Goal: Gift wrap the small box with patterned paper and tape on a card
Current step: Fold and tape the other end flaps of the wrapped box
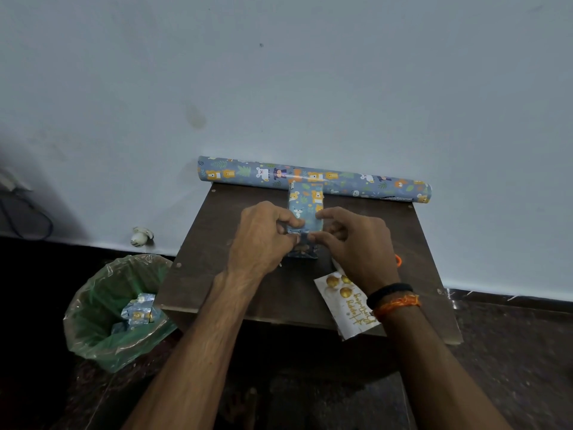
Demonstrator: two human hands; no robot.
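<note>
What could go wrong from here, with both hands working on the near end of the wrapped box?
1. Both hands, left hand and right hand, pinch the near end of the box; the fold there could spring open or crease before any tape goes on.
2. The card overhangs the table edge under the right forearm, which might knock it to the floor.
3. The paper roll overhangs the table at both ends and could roll off.

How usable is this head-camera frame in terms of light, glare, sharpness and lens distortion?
Head view: dim, bluish light; the floor around the table goes near black. Wide-angle bending shows on the paper roll. Glare streaks the roll's glossy surface. Left hand and right hand on the wrapped box look slightly soft; the card's script is legible.
</note>
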